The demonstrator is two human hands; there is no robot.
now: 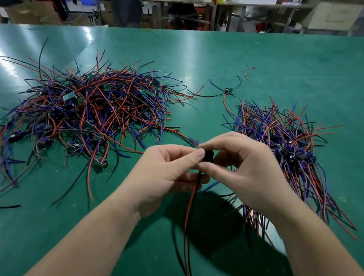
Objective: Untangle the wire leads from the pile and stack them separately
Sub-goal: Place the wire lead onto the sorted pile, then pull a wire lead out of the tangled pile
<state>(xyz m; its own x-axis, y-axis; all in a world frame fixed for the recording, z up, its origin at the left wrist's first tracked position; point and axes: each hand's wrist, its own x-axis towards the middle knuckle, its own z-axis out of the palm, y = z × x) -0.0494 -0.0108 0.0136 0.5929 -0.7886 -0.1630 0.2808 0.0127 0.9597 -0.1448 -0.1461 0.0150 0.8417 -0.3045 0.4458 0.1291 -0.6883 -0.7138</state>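
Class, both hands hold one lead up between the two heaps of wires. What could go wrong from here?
1. The held lead has red and black wires dangling below the left hand and right hand; these could snag the neat stack on the right when laid down.
2. Long strands of the tangled pile reach toward the hands, so the two heaps could mix again.
3. A stray lead lies alone farther back and may be forgotten.

A: Your left grip [167,170] and right grip [241,169] meet above the green surface [210,56].
B: You pinch one wire lead [209,155], red-and-black strands hanging; tangled pile [91,112] left, combed stack [291,147] right.
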